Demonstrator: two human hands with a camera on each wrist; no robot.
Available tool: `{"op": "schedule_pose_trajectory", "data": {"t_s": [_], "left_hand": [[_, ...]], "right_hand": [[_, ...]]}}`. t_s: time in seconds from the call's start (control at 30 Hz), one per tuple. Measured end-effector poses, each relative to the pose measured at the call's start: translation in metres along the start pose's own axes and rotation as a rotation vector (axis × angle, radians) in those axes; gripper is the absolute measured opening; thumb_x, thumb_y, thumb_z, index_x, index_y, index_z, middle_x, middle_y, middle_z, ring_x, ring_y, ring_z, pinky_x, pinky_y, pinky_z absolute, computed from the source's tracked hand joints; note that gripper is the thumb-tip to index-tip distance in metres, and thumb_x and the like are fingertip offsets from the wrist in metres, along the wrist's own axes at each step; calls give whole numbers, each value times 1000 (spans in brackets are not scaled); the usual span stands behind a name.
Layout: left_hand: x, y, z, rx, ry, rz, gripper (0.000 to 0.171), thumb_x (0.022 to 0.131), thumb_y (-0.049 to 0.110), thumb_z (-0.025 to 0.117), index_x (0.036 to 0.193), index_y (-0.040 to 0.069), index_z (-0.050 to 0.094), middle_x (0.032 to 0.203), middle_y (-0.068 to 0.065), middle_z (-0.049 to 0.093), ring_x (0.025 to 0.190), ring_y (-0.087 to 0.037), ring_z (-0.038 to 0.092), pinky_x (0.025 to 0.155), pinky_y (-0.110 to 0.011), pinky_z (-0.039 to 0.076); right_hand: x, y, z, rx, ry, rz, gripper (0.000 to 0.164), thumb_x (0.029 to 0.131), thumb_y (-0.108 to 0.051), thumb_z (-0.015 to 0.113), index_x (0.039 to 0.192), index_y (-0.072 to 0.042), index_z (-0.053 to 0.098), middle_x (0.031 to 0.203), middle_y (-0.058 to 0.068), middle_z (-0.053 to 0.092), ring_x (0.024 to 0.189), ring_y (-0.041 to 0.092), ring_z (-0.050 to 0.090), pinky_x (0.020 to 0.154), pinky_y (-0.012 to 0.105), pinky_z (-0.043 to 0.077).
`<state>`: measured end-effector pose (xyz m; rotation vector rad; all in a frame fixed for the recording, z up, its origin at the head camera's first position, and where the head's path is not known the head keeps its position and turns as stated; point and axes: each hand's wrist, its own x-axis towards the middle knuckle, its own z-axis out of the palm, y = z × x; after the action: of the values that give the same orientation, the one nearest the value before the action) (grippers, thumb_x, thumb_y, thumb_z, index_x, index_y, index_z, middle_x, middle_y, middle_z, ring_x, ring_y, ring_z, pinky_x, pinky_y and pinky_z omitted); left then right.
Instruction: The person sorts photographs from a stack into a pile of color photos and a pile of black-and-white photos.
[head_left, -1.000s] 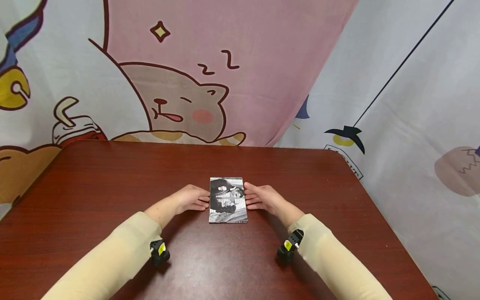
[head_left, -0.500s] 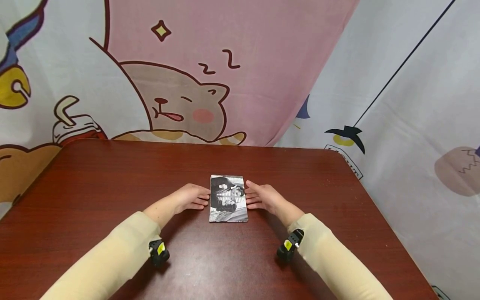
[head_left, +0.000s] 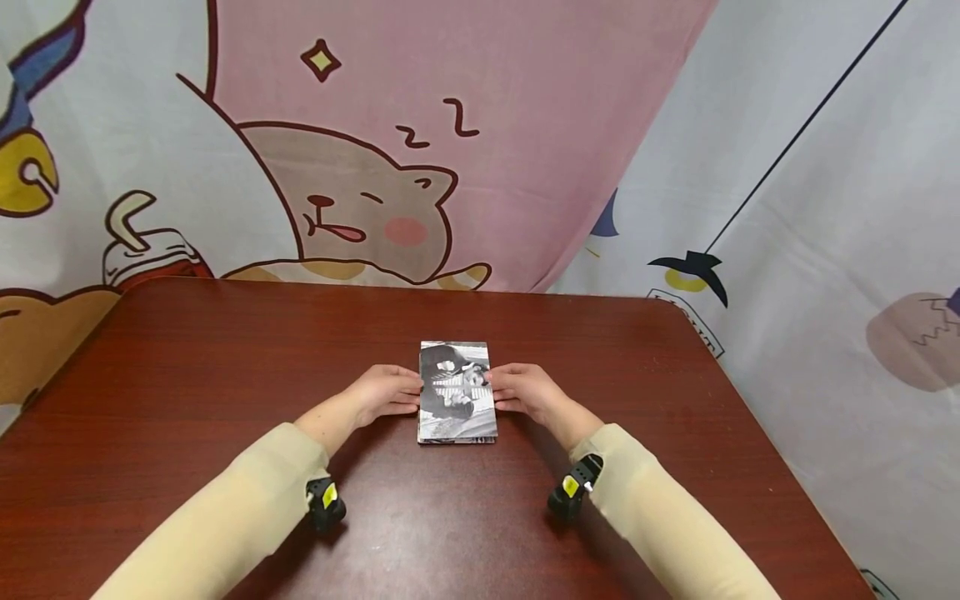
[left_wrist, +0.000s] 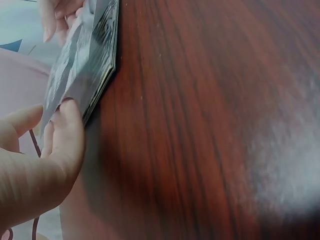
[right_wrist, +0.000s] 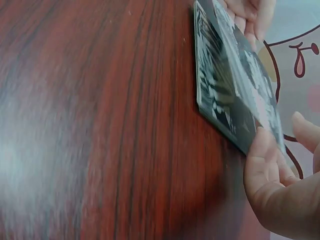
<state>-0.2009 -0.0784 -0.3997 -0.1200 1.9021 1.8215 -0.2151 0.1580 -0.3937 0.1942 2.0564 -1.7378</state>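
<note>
The top picture (head_left: 457, 396) lies over a stack (right_wrist: 204, 92), part-way in from the table's far edge and about midway between its side edges. Its near part seems lifted off the stack, so raise both sides together, slowly, to stop it from bending or dragging others along. Your left hand (head_left: 381, 392) and right hand (head_left: 531, 392) touch its two side edges with their fingers. Your right thumb stands apart from it; I can't tell if your left one touches. Bare table (head_left: 457, 525) shows all around.
</note>
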Motion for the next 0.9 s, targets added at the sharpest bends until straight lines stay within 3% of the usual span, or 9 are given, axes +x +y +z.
{"op": "schedule_pose_trajectory", "data": {"t_s": [0.2,0.33,0.57,0.9], "left_hand": [[2,2,7,-2,65,21,25,90,6,57,109,-7,48,81,1,55,69,-10,53,64,-17,54],[3,4,6,2,88,21,23,90,5,58,107,-7,49,78,2,55,66,-9,53,61,-17,55],[-1,13,0,29,82,9,33,90,8,60,116,-9,49,85,1,61,69,-8,58,67,-21,59],[-6,24,-15,1,45,-1,26,91,2,55,112,-12,50,72,2,56,62,-8,57,63,-20,59]], "right_hand": [[2,-3,9,29,39,-6,24,86,-2,63,106,8,55,64,-5,57,53,4,53,51,14,51],[3,-7,11,42,67,-4,26,86,-1,64,108,11,56,63,-5,58,53,4,53,51,14,52],[4,-14,12,48,58,15,29,86,-2,63,112,10,54,64,-4,59,56,5,55,53,15,54],[6,-25,22,26,51,1,34,87,-1,62,117,12,52,63,-6,57,54,3,53,50,13,52]]}}
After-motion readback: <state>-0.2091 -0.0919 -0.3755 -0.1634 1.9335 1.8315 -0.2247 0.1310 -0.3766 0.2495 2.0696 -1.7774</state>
